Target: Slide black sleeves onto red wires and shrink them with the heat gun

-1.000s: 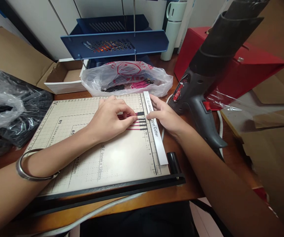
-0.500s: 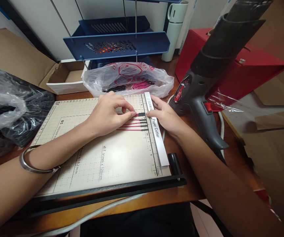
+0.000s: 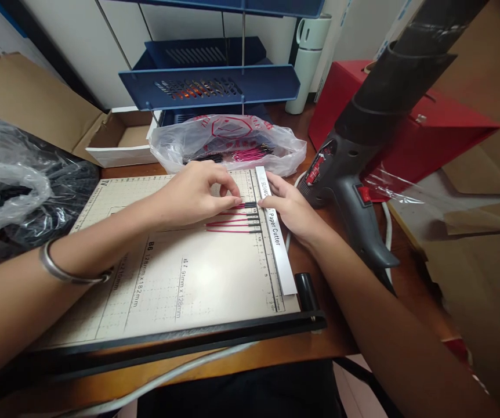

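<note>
On the paper cutter (image 3: 215,278) lie several short red wires (image 3: 232,224) with black sleeved ends, side by side, their black ends near the white strip. My left hand (image 3: 206,188) pinches a red wire by its black end (image 3: 245,205) between thumb and forefinger; the other fingers are curled. My right hand (image 3: 291,209) grips the white strip (image 3: 281,249) marked "Paper Cutter", thumb on top near the wire ends. Its remaining fingers are partly hidden behind the strip.
Right of the cutter stands a dark heat gun (image 3: 354,168), before a red box (image 3: 445,116). Behind it lies a plastic bag (image 3: 171,142) of wires, under a blue rack (image 3: 271,84). A cardboard box (image 3: 36,104) and plastic wrap (image 3: 10,151) are at left.
The view has shifted slightly. My left wrist has turned a little and more of the lower wires shows; my left fingers stay at the wire end. My right hand holds its place on the strip.
</note>
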